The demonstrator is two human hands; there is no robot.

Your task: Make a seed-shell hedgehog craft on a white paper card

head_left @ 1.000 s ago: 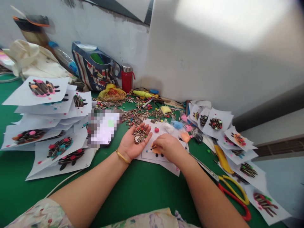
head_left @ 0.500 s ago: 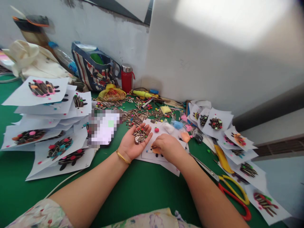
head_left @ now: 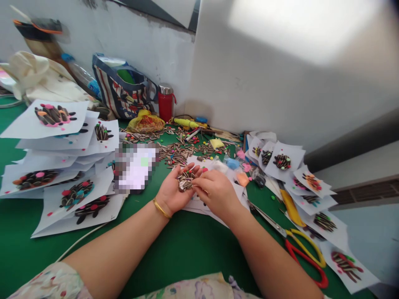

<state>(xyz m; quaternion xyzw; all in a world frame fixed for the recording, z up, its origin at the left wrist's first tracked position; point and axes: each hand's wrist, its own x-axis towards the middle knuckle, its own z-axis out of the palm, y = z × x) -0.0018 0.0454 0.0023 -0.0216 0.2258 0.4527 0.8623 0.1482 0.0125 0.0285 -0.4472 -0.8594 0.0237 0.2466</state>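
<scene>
My left hand (head_left: 174,189) is palm up and cupped around a small heap of striped sunflower seeds (head_left: 185,181), with a few coloured bits among them. At the heap's right edge, the thumb and fingers of my right hand (head_left: 213,189) are pinched together on a sunflower seed, which they largely hide. Under both hands lie white paper sheets (head_left: 229,174). The upper sheet's seed-and-clay figure is mostly covered by my right hand. A red clay ball shows just above the right fingers.
Loose seeds (head_left: 174,153) spread behind the hands. Coloured clay lumps (head_left: 242,179) lie to the right, beside scissors (head_left: 285,232) and a yellow-handled cutter (head_left: 292,207). Decorated cards (head_left: 102,178) are stacked left, more (head_left: 335,228) at right. A blurred phone (head_left: 137,168) and red flask (head_left: 165,106) stand nearby.
My right hand has moved from the figure on the paper up and left to the seeds in my left palm. The left hand has stayed nearly in place.
</scene>
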